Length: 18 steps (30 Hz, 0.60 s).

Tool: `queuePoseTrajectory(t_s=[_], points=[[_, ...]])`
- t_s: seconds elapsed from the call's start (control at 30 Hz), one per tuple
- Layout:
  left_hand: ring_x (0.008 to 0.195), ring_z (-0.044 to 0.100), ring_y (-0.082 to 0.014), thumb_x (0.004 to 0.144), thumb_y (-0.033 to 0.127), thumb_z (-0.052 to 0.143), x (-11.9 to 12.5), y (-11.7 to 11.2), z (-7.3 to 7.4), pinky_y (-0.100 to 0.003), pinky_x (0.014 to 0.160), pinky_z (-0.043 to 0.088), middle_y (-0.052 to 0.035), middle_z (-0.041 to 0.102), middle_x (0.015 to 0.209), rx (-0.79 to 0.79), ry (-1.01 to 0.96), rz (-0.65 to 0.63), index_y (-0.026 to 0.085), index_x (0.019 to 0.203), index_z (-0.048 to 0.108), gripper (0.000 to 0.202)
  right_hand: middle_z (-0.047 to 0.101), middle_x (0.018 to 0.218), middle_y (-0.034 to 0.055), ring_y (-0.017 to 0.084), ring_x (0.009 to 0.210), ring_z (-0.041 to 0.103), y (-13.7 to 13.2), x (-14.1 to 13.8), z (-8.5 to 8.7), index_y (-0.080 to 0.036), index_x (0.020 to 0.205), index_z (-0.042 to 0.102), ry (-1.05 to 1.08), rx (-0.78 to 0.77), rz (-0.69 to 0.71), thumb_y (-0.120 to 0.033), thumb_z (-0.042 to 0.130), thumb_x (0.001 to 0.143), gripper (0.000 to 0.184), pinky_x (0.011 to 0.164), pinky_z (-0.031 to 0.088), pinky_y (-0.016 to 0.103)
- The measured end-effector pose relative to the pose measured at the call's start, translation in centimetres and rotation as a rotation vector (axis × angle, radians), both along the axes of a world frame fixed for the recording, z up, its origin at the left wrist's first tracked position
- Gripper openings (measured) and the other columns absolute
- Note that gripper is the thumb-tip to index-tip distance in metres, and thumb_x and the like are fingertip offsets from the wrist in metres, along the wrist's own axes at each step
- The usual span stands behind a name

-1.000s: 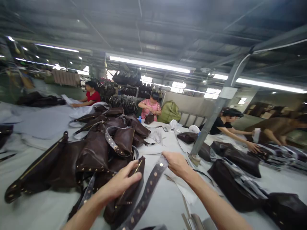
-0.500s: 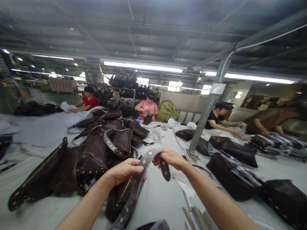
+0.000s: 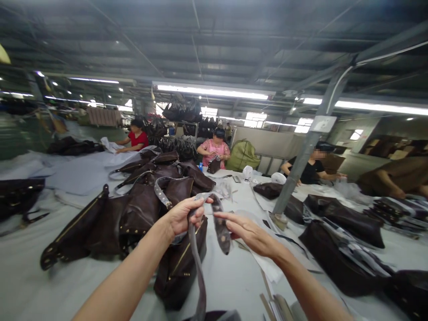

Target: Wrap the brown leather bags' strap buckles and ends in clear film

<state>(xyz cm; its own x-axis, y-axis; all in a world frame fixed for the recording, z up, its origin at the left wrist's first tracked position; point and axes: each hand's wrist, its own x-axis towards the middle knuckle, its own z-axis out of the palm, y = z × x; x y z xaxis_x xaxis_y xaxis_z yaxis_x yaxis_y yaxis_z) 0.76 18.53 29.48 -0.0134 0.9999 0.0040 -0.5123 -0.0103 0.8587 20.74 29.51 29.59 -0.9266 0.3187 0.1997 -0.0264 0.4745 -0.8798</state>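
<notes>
A long studded strap [image 3: 198,249] of a dark brown leather bag [image 3: 180,267] is lifted above the table. My left hand [image 3: 183,215] is closed round the strap near its top bend. My right hand [image 3: 245,232] has its fingers stretched out and touches the strap's short hanging end [image 3: 221,225] with the fingertips. The bag itself lies on the grey table [image 3: 230,276] under my hands, its zip showing. The strap's long part hangs down toward the bottom edge of the view.
A heap of brown studded bags [image 3: 140,200] lies left of my hands. Darker wrapped bags [image 3: 341,249] lie at the right, beyond a slanted metal post [image 3: 301,169]. Several people work at the far and right sides of the table. Card strips [image 3: 270,303] lie near the front edge.
My left hand rose and took the strap at its bend. The right hand's grip loosened to stretched fingers on the strap end. The view shifted a little.
</notes>
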Motion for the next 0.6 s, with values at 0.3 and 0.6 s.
queuePoseTrajectory(t_s=[0.3, 0.6], points=[[0.031, 0.028, -0.0036, 0.092, 0.047, 0.046, 0.6, 0.7, 0.0, -0.018, 0.04, 0.037, 0.01, 0.039, 0.046, 0.037, -0.047, 0.045, 0.015, 0.1, 0.058, 0.035, 0.06, 0.107, 0.0067, 0.017, 0.094, 0.061, -0.2, -0.2, -1.0, -0.025, 0.104, 0.067, 0.113, 0.709, -0.105, -0.008, 0.053, 0.08, 0.033, 0.083, 0.052, 0.029], [0.048, 0.054, -0.01, 0.082, 0.049, 0.06, 4.1, -0.9, -1.6, -0.02, 0.048, 0.037, -0.0025, 0.062, 0.064, 0.154, 0.496, 0.144, 0.013, 0.08, 0.059, 0.036, 0.046, 0.141, 0.0106, 0.027, 0.126, 0.048, -0.2, -2.8, -2.3, -0.02, 0.098, 0.069, 0.121, 0.508, -0.604, -0.03, 0.05, 0.088, 0.024, 0.105, 0.039, 0.041]])
